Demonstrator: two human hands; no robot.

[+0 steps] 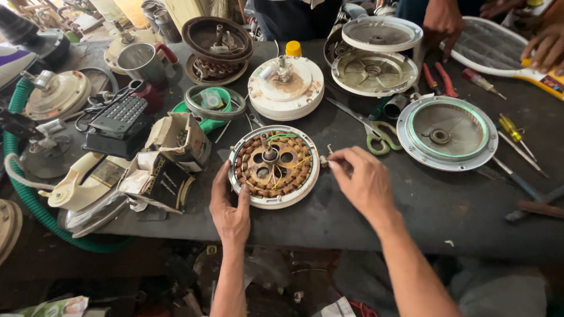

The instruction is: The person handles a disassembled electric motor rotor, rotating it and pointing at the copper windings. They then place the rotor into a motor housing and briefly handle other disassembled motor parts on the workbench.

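Green-handled scissors point(376, 134) lying on the dark bench point(446, 205), beside a round metal cover with a green ring point(446, 132). Yellow-handled screwdrivers point(512, 130) further right. Green hose point(26, 188) curling at left, near a torn cardboard box point(157, 179).

Round fan motor stator point(274, 167), copper coils w/ white rim, lies flat at dark bench's front edge.

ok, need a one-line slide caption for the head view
Left hand steadies an opened fan motor with copper windings while right hand works at its rim, scissors nearby.
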